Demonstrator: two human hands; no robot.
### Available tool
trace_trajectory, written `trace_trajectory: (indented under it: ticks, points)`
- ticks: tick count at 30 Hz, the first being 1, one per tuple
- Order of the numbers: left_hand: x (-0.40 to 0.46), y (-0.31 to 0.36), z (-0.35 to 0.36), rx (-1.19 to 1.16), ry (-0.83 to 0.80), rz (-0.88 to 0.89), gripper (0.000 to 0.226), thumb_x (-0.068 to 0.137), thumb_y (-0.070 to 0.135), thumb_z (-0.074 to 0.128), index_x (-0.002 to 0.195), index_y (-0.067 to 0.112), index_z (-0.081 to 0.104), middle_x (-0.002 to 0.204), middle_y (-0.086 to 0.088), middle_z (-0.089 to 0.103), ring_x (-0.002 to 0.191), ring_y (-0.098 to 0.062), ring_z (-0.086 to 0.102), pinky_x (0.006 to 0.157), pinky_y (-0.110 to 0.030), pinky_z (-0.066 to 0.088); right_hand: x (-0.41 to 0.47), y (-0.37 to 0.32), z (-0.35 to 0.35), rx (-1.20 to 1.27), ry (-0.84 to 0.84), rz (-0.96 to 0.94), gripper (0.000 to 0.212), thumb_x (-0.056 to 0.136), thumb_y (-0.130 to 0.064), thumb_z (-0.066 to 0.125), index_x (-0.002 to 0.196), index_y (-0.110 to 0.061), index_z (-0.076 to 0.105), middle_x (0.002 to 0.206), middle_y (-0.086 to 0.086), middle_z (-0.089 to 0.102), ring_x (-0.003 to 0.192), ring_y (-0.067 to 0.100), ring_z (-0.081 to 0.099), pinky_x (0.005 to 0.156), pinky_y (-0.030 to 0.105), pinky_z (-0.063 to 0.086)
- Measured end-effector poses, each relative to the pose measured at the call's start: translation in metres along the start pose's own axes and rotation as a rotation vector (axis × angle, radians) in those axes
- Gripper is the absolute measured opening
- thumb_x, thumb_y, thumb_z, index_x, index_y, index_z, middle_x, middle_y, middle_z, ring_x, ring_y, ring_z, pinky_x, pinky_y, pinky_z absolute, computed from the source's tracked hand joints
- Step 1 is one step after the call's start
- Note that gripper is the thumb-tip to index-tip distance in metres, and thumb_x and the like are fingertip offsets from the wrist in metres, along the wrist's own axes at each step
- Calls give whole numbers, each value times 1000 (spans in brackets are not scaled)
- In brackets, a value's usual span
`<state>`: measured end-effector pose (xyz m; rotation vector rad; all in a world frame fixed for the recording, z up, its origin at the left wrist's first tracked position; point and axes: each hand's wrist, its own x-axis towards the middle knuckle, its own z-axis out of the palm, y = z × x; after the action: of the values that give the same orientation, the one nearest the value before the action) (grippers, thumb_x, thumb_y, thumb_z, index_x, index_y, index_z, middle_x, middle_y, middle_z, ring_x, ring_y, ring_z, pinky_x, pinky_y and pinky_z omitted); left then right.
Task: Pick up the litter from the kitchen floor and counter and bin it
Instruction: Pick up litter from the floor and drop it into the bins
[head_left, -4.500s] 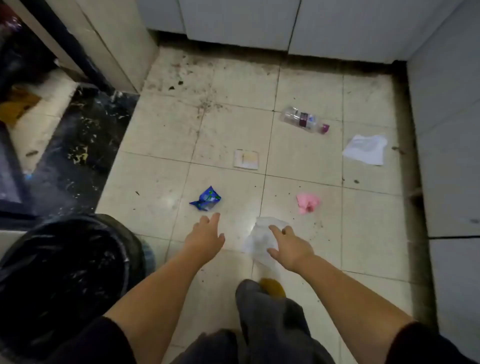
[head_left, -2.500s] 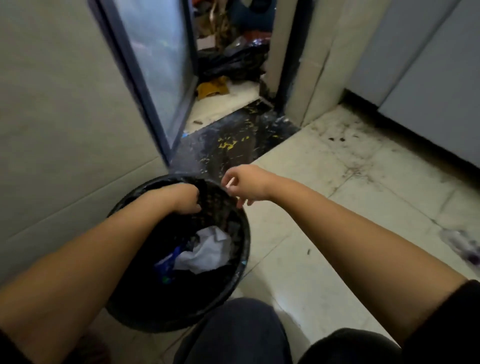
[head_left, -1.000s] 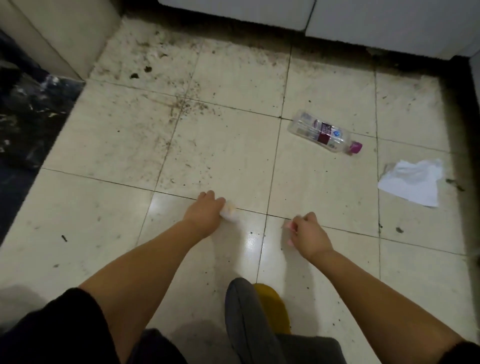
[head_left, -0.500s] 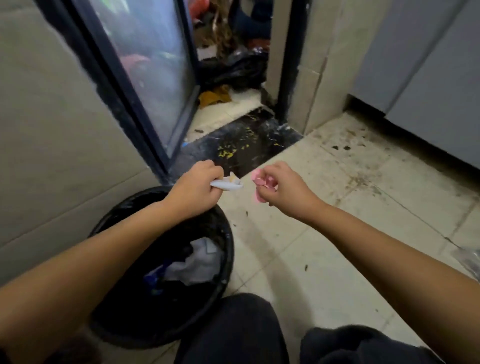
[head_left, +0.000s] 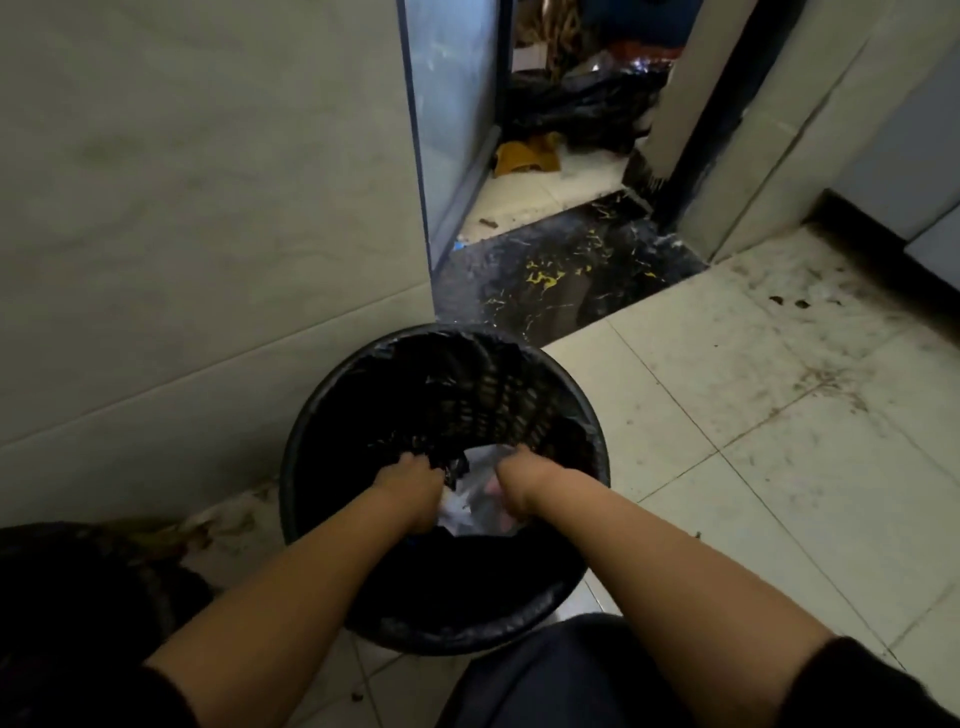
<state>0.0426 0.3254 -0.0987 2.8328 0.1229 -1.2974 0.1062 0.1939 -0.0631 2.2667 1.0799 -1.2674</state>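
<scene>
Both hands were deep inside the round black bin (head_left: 311, 441), and their fingers pointed down and away, so much stayed hidden. The left hand (head_left: 410, 486) was curled, with its knuckles up, against the crinkled black liner bag (head_left: 452, 415); whether it gripped the bag or some litter I could not tell. The right hand (head_left: 519, 483) was also bent closed, and a small pink spot showed at its inner side, but if this was a thing in the hand was not clear.

Between the two hands, and touching both, lay the white crumpled paper (head_left: 475, 499), soft and wrinkled, on top of the dark contents. Anything else in the bin was lost in shadow.

The bin had a lattice wall that showed through the thin shiny liner. It stood at the left edge of the pale tiled floor (head_left: 727, 467), close against the smooth grey wall (head_left: 182, 208). Dirt marks spotted the tiles toward the far right corner. Beyond the bin was a black speckled threshold (head_left: 561, 275) and a glass door (head_left: 452, 104), with blurred dark bags behind it. The lower edge cut off the person's dark trousers (head_left: 545, 680).
</scene>
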Motion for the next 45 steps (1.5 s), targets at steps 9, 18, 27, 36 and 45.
trace_trajectory:
  ticks: [9,18,27,36,45]
  points:
    - [-20,9,-58,97,226,3,56,87,55,48,129,18,51,133,-11,51,124,-30,46,96,-41,42,-50,17,-28,342,556,14,29,93,-16,48,120,-7,53,122,21,50,105,41,57,86,40,47]
    - [-55,157,-187,115,748,324,28,95,19,38,120,11,47,120,-13,57,111,-32,53,84,-43,46,-209,154,-2,272,683,400,32,96,-20,42,126,-16,51,130,13,52,112,33,55,88,40,47]
    - [-57,422,-170,347,643,646,29,96,16,38,122,9,45,122,-15,53,114,-33,50,85,-42,44,-332,312,249,625,499,800,36,95,-23,46,131,-19,49,132,9,55,118,27,53,94,33,44]
    - [16,664,-63,532,386,752,42,93,17,45,134,14,36,131,-13,48,121,-30,45,91,-39,43,-347,410,521,936,254,1051,47,98,-22,39,144,-15,33,141,12,43,119,29,54,92,35,46]
    - [110,812,-41,640,466,767,79,88,2,49,152,22,6,161,-12,9,149,-29,9,120,-48,20,-318,500,647,1192,314,1126,76,91,-37,54,150,-33,5,159,12,2,126,35,47,99,43,46]
